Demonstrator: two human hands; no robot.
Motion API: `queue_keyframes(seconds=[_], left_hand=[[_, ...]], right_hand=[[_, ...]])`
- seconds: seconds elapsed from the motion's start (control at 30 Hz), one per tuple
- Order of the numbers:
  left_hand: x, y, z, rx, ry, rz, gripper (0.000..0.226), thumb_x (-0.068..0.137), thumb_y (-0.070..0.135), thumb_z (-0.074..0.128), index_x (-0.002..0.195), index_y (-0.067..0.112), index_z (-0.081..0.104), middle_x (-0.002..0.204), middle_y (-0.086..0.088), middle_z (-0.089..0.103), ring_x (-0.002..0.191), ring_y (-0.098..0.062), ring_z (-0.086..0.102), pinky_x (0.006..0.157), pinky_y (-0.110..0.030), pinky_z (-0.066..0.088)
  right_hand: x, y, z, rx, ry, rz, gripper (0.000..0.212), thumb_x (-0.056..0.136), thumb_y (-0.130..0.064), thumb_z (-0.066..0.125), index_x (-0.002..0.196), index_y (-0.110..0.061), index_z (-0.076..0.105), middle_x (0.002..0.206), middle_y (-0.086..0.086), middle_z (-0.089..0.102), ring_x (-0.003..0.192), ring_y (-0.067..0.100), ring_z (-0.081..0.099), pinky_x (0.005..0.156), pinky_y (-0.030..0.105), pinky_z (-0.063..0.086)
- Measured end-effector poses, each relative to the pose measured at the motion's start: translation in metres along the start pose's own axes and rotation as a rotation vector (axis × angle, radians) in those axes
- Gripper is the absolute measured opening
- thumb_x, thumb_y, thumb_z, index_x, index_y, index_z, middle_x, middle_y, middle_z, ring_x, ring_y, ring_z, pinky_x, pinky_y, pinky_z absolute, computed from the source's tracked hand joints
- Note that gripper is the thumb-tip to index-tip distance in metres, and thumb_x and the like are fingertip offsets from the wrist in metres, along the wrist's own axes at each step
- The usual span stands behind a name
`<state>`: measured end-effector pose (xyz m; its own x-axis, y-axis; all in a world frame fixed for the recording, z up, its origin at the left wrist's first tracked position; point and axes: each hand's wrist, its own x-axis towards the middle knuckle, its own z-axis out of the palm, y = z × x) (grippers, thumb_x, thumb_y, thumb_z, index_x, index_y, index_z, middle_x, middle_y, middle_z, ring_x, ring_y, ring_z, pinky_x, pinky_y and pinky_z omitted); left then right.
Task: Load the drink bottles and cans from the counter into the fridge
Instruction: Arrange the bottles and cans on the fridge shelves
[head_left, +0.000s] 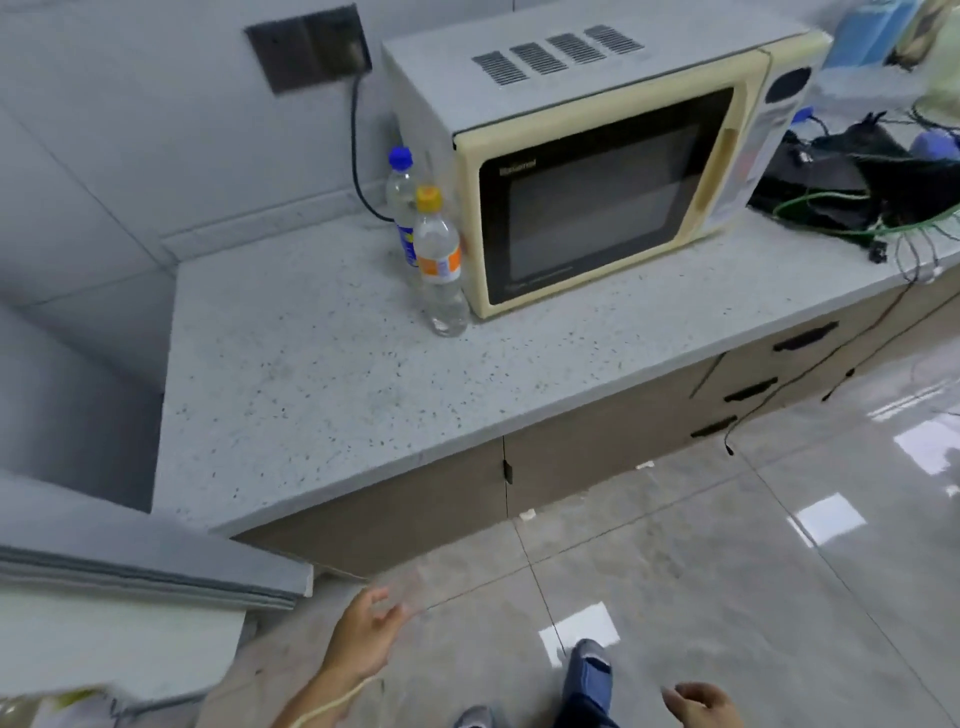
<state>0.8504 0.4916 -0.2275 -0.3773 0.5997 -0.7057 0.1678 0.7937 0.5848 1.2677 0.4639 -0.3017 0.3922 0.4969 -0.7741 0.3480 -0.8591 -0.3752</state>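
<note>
Left hand (366, 636) and right hand (701, 701) are held low, loosely open and empty. Two bottles, orange-capped (440, 265) and blue-capped (402, 202), are left on the counter (311, 374) beside the microwave (597, 171); a reach is judged next.

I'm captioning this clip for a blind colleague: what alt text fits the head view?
Two clear drink bottles, an orange-capped bottle in front of a blue-capped bottle, stand on a speckled counter beside a cream microwave. Below, the person's left hand and right hand hang open and empty over the tiled floor.
</note>
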Motion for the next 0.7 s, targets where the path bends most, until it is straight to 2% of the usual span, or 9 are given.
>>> queue_keyframes(seconds=[0.03,0.1,0.2,0.3,0.4,0.47,0.6,0.7], left_hand=[[0.0,0.002,0.002,-0.006,0.036,-0.009,0.039,0.089,0.025,0.07,0.124,0.014,0.056,0.095,-0.01,0.068,0.07,-0.025,0.062,0.063,-0.031,0.049],[-0.002,0.014,0.01,-0.044,0.091,-0.03,0.037,0.09,0.027,0.068,0.124,0.018,0.058,0.101,-0.008,0.069,0.076,-0.023,0.067,0.062,-0.031,0.053],[-0.006,0.046,0.022,-0.092,0.161,0.004,0.029,0.091,0.031,0.067,0.118,0.027,0.058,0.103,-0.001,0.068,0.086,-0.019,0.069,0.071,-0.034,0.06],[-0.009,0.093,0.026,-0.146,0.177,0.084,0.024,0.092,0.035,0.065,0.115,0.037,0.055,0.107,0.008,0.064,0.092,-0.011,0.067,0.069,-0.024,0.058],[-0.003,0.151,0.018,-0.183,0.212,0.234,0.026,0.093,0.034,0.063,0.119,0.035,0.058,0.105,0.008,0.066,0.093,-0.01,0.067,0.073,-0.024,0.058],[0.005,0.194,0.005,-0.223,0.251,0.324,0.027,0.094,0.036,0.061,0.121,0.035,0.058,0.109,0.005,0.065,0.095,-0.013,0.067,0.079,-0.029,0.06],[0.031,0.286,-0.025,-0.237,0.408,0.46,0.032,0.095,0.037,0.059,0.127,0.033,0.056,0.117,0.011,0.059,0.103,-0.013,0.063,0.082,-0.031,0.057],[0.05,0.361,-0.049,-0.323,0.509,0.576,0.031,0.093,0.032,0.061,0.123,0.035,0.056,0.11,0.021,0.058,0.099,0.003,0.059,0.072,-0.017,0.049]], right_hand=[[0.01,-0.025,-0.006,0.002,-0.015,-0.031,0.022,0.069,-0.025,0.087,0.067,-0.011,0.07,0.062,0.001,0.068,0.067,0.023,0.065,0.07,0.032,0.051],[0.025,-0.079,-0.014,0.0,-0.074,-0.1,0.022,0.075,-0.027,0.084,0.081,-0.011,0.07,0.065,0.004,0.068,0.059,0.024,0.061,0.066,0.033,0.05],[0.029,-0.165,-0.018,-0.016,-0.156,-0.318,0.023,0.085,-0.025,0.075,0.102,-0.01,0.067,0.08,0.005,0.07,0.067,0.02,0.06,0.069,0.034,0.048],[0.006,-0.253,-0.017,-0.009,-0.221,-0.538,0.023,0.092,-0.028,0.068,0.11,-0.017,0.06,0.094,0.0,0.067,0.083,0.018,0.063,0.082,0.037,0.053],[-0.025,-0.339,-0.014,0.011,-0.236,-0.77,0.028,0.092,-0.035,0.067,0.116,-0.022,0.06,0.097,-0.008,0.065,0.088,0.003,0.062,0.071,0.017,0.048],[-0.05,-0.388,-0.006,-0.003,-0.255,-0.914,0.033,0.092,-0.038,0.065,0.122,-0.026,0.058,0.102,-0.01,0.064,0.089,0.002,0.062,0.067,0.012,0.047],[-0.101,-0.462,0.009,0.012,-0.162,-1.284,0.045,0.091,-0.032,0.069,0.132,-0.026,0.053,0.117,-0.014,0.057,0.085,0.004,0.062,0.068,0.016,0.052],[-0.135,-0.513,0.016,-0.067,-0.079,-1.617,0.052,0.093,-0.024,0.064,0.141,-0.024,0.046,0.141,-0.01,0.047,0.091,0.007,0.063,0.076,0.022,0.056]])
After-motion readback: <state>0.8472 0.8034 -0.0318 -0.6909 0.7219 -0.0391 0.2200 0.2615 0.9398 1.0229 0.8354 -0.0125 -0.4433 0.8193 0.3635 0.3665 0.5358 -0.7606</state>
